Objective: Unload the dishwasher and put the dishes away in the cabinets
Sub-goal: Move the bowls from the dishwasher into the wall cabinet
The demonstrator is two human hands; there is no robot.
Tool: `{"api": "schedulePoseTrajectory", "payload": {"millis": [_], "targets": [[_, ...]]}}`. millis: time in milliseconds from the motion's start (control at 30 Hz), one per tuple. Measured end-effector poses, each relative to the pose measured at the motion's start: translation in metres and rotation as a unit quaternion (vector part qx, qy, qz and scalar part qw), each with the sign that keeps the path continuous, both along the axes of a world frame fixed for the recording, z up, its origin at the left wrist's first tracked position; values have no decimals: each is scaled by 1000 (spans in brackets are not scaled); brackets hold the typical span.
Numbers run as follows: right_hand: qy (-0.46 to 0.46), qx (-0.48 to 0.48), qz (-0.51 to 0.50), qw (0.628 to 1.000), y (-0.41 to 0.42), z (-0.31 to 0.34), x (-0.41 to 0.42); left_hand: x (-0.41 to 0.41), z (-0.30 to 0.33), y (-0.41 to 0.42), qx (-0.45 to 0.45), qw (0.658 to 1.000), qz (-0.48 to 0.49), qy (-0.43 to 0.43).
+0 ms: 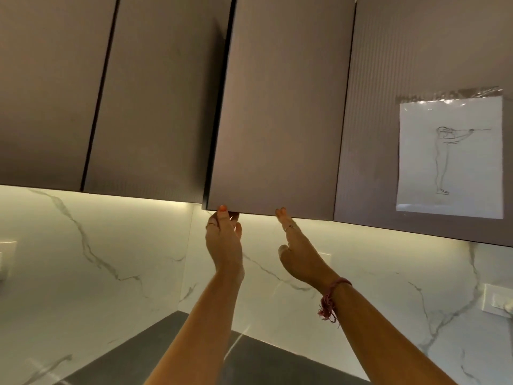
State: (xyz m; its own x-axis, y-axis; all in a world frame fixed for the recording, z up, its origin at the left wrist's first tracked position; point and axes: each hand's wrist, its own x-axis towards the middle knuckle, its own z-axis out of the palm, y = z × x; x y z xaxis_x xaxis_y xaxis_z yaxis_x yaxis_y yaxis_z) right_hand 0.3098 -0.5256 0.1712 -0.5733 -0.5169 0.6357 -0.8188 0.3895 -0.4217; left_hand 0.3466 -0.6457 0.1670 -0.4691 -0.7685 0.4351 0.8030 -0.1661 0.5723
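Cabinet door (277, 120): the third brown panel from the left in the row of wall cabinets, standing slightly ajar — its left edge is sitting proud of the neighbouring door, with a dark gap showing along it.
Left hand (224, 240): reaching up to the door's bottom left corner; the fingers are curling round the lower edge and gripping it, one fingertip showing over the front face.
Right hand (298, 254): reaching up beside the left one, fingers straight and together, fingertips touching the door's lower edge near its middle; it is holding nothing, and the thumb is sticking out to the side.
Bracelet (331, 297): a pink thread band with loose ends, hanging at the right wrist.
Dishes: none are showing in this view, so their place cannot be told.
Paper (449, 159): a white sheet with a line drawing of a standing figure, taped to the cabinet door at the right.
Backsplash (97, 259): white marble with grey veins, lit from under the cabinets.
Counter (155, 348): a dark surface lying below — partly hidden by the forearms.
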Motion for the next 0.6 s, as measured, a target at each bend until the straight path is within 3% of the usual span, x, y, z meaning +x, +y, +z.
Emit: {"api": "schedulePoseTrajectory", "payload": {"millis": [200,300,400,600], "targets": [[98,-35,-68,992,-32,14,-82,-51,8,-51,76,996,-22,47],[187,8,-131,974,-42,21,-118,-71,9,-72,87,994,-38,55],[233,62,-176,954,-54,23,-147,-93,15,-98,109,990,-77,42],[311,49,-261,913,-77,11,-197,-153,24,-133,164,971,-172,4]]}}
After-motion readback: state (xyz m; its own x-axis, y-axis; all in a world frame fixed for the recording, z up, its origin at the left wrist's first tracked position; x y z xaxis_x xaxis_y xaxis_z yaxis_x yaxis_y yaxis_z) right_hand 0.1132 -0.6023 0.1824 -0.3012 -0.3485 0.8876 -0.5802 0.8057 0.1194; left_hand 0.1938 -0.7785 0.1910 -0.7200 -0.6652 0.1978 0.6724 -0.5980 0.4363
